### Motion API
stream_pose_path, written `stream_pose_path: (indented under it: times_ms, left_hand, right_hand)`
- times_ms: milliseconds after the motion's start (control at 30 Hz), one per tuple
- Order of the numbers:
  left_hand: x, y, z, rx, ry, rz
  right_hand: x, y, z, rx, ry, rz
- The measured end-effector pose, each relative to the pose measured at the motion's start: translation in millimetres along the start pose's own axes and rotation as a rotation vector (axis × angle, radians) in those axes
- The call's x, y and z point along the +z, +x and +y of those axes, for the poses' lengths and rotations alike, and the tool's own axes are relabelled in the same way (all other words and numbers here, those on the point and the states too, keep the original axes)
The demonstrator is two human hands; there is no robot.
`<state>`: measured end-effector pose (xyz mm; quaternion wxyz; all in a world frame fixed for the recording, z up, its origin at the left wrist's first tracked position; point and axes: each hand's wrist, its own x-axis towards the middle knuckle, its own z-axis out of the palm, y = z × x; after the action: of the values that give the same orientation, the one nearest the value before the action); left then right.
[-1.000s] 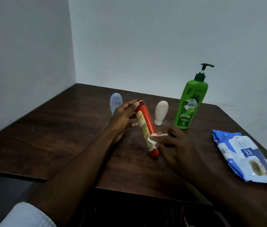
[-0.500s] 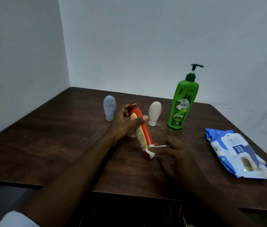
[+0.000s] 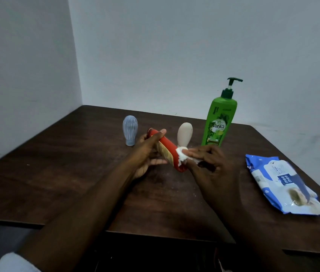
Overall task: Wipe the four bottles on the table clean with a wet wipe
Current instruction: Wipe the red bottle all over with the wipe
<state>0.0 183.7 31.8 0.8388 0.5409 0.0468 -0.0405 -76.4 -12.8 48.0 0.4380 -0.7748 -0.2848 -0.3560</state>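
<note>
Over the desk middle: a red bottle (image 3: 166,150) is held tilted above the desk (image 3: 57,173), its far end raised and its near end low.
Left hand: the left hand (image 3: 145,154) grips the upper half of the red bottle, thumb laid across the top and fingers (image 3: 158,162) curled underneath.
Right hand: the right hand (image 3: 212,165) has its fingers pressed on a crumpled white wet wipe (image 3: 182,155), pinching it against the lower part of the red bottle.
Step in hand: wiping the red bottle, judged to be working near its lower end.
Waiting at the back: a pale blue bottle (image 3: 130,130), a cream bottle (image 3: 184,135) and a green pump bottle (image 3: 221,119) stand upright on the desk, apart from both hands.
Done so far: cannot tell whether any standing bottle is already clean; nothing on them shows it.
Left to do: at least finish the red one, and likely the others.
Supply: the wipes pack (image 3: 284,185) lies flat at the right of the desk.
</note>
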Motion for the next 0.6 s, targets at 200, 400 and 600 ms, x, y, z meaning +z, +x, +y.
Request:
stream_pose_path:
  times_ms: [200,400,600]
  left_hand:
    - [3,-3,3,-0.078,-0.294,-0.027]
    - [2,-1,5,-0.111,-0.321,0.001]
    - [5,-2,6,-0.107,-0.297,-0.039]
  right_hand:
    - [10,8,-8,-0.214,-0.197,0.117]
    - [7,5,-9,-0.259,-0.246,0.013]
    - [-17,16,-16,0.13,0.056,0.156]
